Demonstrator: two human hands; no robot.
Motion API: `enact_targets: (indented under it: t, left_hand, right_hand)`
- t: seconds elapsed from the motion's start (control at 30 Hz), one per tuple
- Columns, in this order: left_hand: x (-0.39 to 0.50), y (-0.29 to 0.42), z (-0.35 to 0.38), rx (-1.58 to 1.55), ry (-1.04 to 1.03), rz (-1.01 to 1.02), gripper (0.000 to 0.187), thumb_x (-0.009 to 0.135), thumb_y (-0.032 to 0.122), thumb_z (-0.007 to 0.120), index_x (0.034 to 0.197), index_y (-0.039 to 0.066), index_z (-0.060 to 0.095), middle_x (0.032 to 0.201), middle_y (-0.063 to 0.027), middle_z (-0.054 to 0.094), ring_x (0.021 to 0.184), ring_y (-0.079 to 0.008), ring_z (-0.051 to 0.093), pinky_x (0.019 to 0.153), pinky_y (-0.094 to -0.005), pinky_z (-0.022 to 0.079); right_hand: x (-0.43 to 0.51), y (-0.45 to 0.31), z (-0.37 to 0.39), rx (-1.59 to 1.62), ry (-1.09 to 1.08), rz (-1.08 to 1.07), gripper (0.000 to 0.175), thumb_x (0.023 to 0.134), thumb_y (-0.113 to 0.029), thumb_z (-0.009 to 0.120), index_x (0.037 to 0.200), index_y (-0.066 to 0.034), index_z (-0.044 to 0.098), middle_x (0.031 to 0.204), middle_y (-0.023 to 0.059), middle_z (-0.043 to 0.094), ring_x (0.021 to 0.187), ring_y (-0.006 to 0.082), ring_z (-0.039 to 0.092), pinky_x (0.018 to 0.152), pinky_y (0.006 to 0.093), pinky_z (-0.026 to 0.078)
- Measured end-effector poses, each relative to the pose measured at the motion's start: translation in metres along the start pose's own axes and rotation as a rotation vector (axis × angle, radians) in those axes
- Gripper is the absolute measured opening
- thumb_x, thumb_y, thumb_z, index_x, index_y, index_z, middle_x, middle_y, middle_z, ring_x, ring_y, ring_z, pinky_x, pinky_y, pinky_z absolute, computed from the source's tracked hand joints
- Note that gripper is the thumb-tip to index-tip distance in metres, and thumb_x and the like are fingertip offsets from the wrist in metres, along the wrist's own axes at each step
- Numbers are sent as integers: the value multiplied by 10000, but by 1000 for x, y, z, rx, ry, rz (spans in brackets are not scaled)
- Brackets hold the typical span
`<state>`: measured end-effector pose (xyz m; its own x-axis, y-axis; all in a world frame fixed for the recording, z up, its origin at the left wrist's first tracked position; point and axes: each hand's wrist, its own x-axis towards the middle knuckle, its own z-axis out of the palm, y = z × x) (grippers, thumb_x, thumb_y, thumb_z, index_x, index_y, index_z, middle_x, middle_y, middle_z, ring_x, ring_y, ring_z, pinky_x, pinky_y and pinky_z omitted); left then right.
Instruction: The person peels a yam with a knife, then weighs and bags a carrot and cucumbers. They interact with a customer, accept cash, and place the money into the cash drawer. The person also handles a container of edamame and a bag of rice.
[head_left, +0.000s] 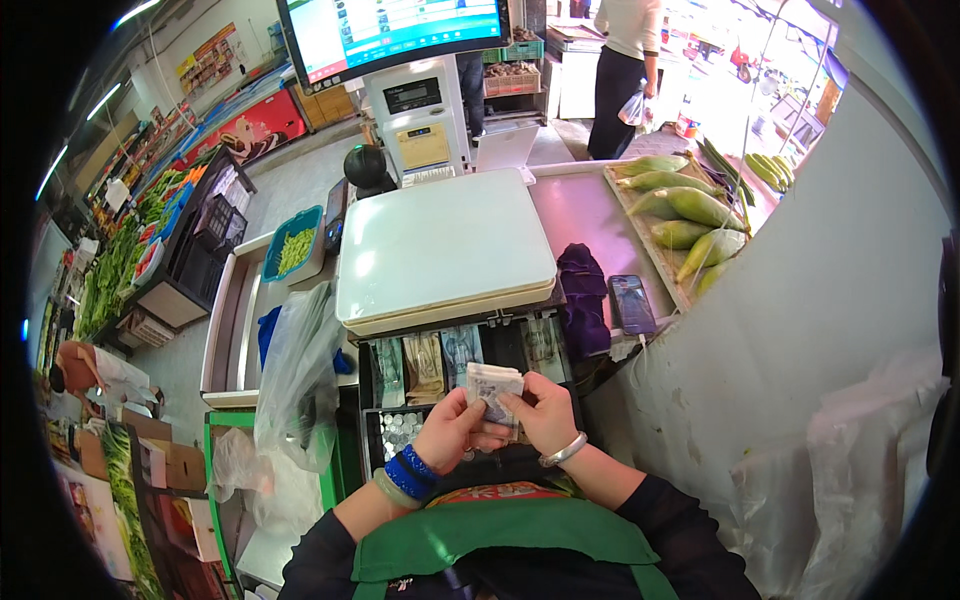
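Note:
Both hands hold a stack of banknotes (495, 391) above an open cash drawer (365, 409). My left hand (454, 426) grips its left and lower edge, while my right hand (541, 409) has its thumb on the face of the notes and its fingers at the right edge. Sorted banknotes (424, 367) lie in the drawer's upper compartments under clips, and coins (401, 433) fill a lower left one. Just beyond the drawer is a weighing scale with a white platform (446, 247).
A smartphone (632, 304) and dark purple cloth (583, 300) lie right of the scale, near corn (694, 206). Plastic bags (300, 375) hang at the left below a teal basket (294, 244). A monitor (397, 30) stands behind; a person (622, 75) stands beyond the counter, another person (105, 371) far left.

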<state>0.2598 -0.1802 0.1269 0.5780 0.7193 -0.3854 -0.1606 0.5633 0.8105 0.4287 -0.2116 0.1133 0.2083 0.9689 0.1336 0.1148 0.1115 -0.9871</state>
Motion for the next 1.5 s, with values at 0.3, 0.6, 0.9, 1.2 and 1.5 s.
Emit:
enact_targets:
  t: [0.3, 0.6, 0.9, 1.2, 1.5]
  left_hand:
    - [0, -6, -4, -50, 151, 38, 265, 963, 162, 515, 1105, -54, 572, 1084, -140, 633, 955, -228, 650, 824, -316, 554]
    - [7, -8, -8, -376, 218, 111, 226, 927, 173, 586, 1009, -36, 614, 975, -103, 658, 834, -159, 653, 745, -294, 560]
    - [9, -11, -10, -91, 332, 135, 201, 921, 162, 589, 1006, -15, 629, 914, -76, 668, 784, -160, 649, 680, -309, 540]
    - [13, -14, -10, -151, 290, 210, 222, 935, 183, 566, 985, -26, 624, 932, -94, 668, 804, -162, 646, 714, -302, 532]
    - [13, -11, -14, -209, 299, 205, 211, 927, 153, 576, 1001, -39, 619, 929, -88, 665, 797, -159, 643, 707, -305, 534]
  right_hand:
    - [7, 16, -2, -49, 51, 124, 238, 807, -194, 731, 822, 16, 622, 664, 34, 603, 589, 82, 527, 544, 250, 444]
    - [2, 11, -1, -74, 26, -227, 185, 845, -135, 678, 751, 13, 618, 724, 48, 566, 604, 125, 513, 557, 255, 408]
    - [7, 18, 0, -71, 11, -44, 217, 922, -168, 599, 800, 5, 552, 727, 9, 561, 613, 66, 508, 554, 214, 412]
    - [10, 13, 2, 61, -8, 133, 174, 890, -158, 650, 821, -9, 590, 656, -34, 527, 572, 51, 456, 530, 215, 383]
    - [11, 8, -3, -85, -80, -123, 220, 833, -110, 679, 670, 0, 580, 652, 47, 526, 688, 160, 506, 601, 294, 397]
